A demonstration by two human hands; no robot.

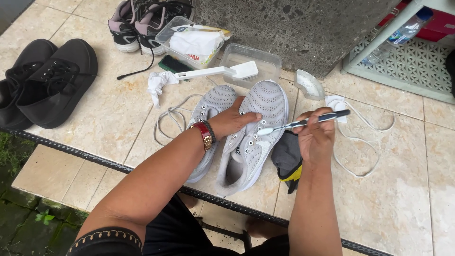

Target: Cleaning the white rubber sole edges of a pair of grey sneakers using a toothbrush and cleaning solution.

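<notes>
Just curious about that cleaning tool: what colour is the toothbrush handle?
Dark blue with white, in the right hand; the head view shows the toothbrush best.

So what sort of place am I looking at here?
Probably a tiled outdoor porch or terrace of a home, used for washing shoes. The tiled floor ends at a ledge with mossy ground below, a rough stone wall stands behind, and black shoes wait beside the grey sneaker.
</notes>
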